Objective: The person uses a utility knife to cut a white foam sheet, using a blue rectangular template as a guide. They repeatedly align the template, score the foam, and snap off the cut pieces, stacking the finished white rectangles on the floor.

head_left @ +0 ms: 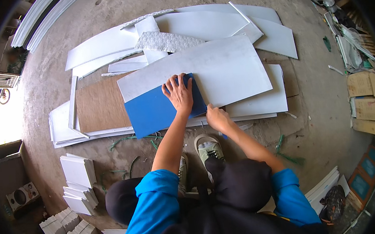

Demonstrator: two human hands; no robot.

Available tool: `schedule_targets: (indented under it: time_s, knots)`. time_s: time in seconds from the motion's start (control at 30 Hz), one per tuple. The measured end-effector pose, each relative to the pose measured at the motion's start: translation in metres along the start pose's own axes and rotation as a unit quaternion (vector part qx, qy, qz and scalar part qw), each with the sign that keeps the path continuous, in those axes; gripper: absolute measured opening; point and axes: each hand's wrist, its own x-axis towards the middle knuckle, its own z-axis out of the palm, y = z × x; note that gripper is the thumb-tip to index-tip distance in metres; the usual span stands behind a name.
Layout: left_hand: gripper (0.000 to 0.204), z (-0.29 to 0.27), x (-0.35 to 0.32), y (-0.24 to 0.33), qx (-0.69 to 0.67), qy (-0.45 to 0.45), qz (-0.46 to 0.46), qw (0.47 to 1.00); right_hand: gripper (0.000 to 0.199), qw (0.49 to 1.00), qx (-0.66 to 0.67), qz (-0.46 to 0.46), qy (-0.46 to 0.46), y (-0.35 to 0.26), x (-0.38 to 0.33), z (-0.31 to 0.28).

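A flat blue rectangular panel lies over the near left part of a large white sheet. My left hand presses down on the blue panel near its far right corner, fingers spread. At the panel's right edge, by the near edge of the white sheet, my right hand is closed in a fist. What it grips is mostly hidden by the fingers. Under the sheet, to the left, lies a brown wooden board on more white sheets.
More white sheets and a textured white strip lie beyond. Small white panels and stacked white pieces stand at the lower left. Green string lies on the floor. Flattened cardboard boxes are along the right.
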Motion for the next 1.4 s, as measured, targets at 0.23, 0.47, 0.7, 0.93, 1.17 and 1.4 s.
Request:
schedule_targets:
  time_s: [0.23,0.47,0.7,0.93,1.17,1.4]
  knots:
    - [0.031,0.002,-0.002,-0.003,0.001,0.003,-0.002,1.0,0.017,1.0,0.005,0.015,0.008,0.003,-0.029,0.015]
    - [0.032,0.002,0.002,-0.003,-0.02,0.022,-0.001,1.0,0.02,0.999,0.022,0.016,0.023,0.012,-0.039,0.02]
    - [0.052,-0.045,-0.012,-0.06,-0.041,0.116,-0.145,0.982,0.022,0.955,0.221,0.022,0.196,0.038,-0.019,-0.003]
    - [0.064,-0.066,-0.064,-0.125,0.088,0.024,-0.377,0.922,0.027,0.91,0.364,0.002,0.199,0.006,0.026,0.006]
    - [0.071,-0.069,-0.046,-0.122,0.08,0.021,-0.4,0.913,0.027,0.885,0.388,-0.035,0.256,-0.011,0.037,0.008]
    - [0.086,-0.054,0.017,-0.151,0.019,0.04,-0.368,0.929,0.033,0.878,0.41,-0.074,0.236,-0.03,0.091,-0.025]
